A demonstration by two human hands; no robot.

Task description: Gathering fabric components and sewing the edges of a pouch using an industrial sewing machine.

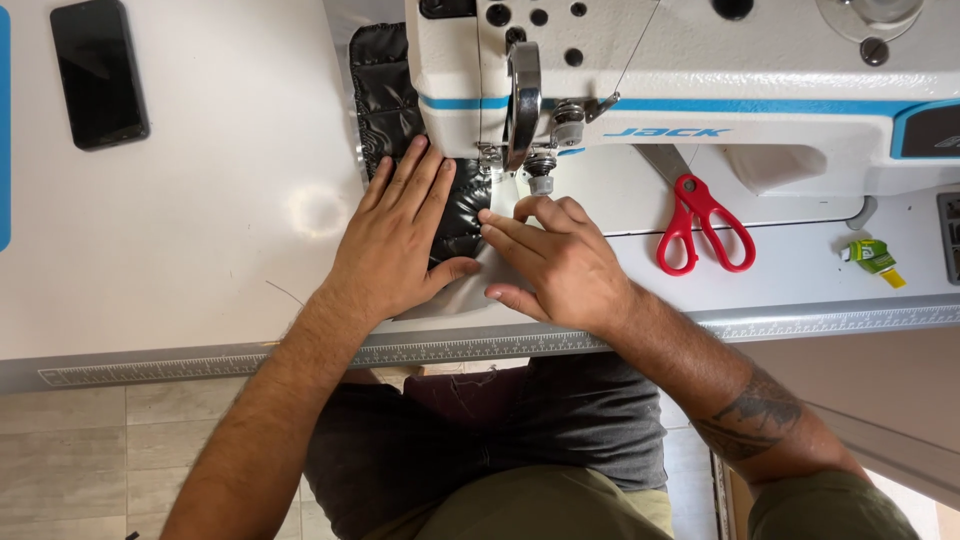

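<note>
A white sewing machine (700, 60) with blue stripes stands on a white table (200, 200). A black quilted fabric piece (385, 90) lies under its needle area and runs back behind the machine head. My left hand (395, 235) rests flat on the black fabric, fingers spread, left of the presser foot (540, 180). My right hand (555, 260) presses a white fabric piece (470, 285) with its fingertips just below the presser foot, thumb and forefinger close to the needle. Both hands touch at the seam between black and white cloth.
Red-handled scissors (705, 225) lie on the machine bed to the right. A small green and yellow tube (873, 258) sits further right. A black phone (98, 72) lies at the table's far left. A ruler strip (200, 365) runs along the front edge.
</note>
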